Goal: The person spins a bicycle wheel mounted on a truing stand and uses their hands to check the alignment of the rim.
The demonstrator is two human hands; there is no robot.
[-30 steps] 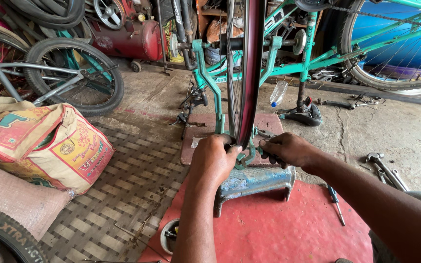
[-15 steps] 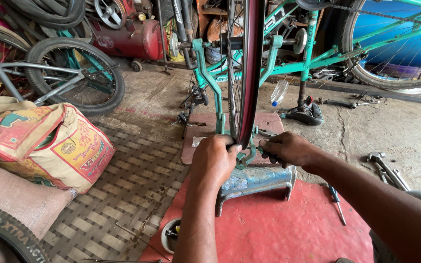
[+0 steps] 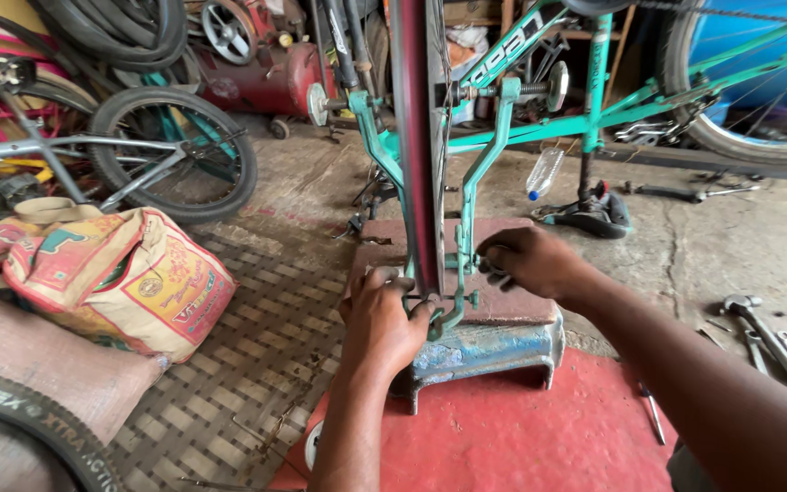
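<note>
Centre of the frame: left hand [image 3: 383, 321] wrapped shut around the foot of the green truing stand [image 3: 466, 219], fingers curled by the rim of the upright bicycle wheel [image 3: 416, 137]. Right hand [image 3: 532, 261] just right of it, fingers closed on the stand's right arm. Stand bolted to a worn blue metal base [image 3: 489, 351] on a red mat [image 3: 521, 437]. Printed sack [image 3: 129, 278] at left; wrenches [image 3: 767, 333] on the concrete floor [image 3: 685, 246] at right.

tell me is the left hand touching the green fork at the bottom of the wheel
Touching. The head view shows the left hand with its fingers curled around the lower end of the green fork, with no gap showing.
</note>
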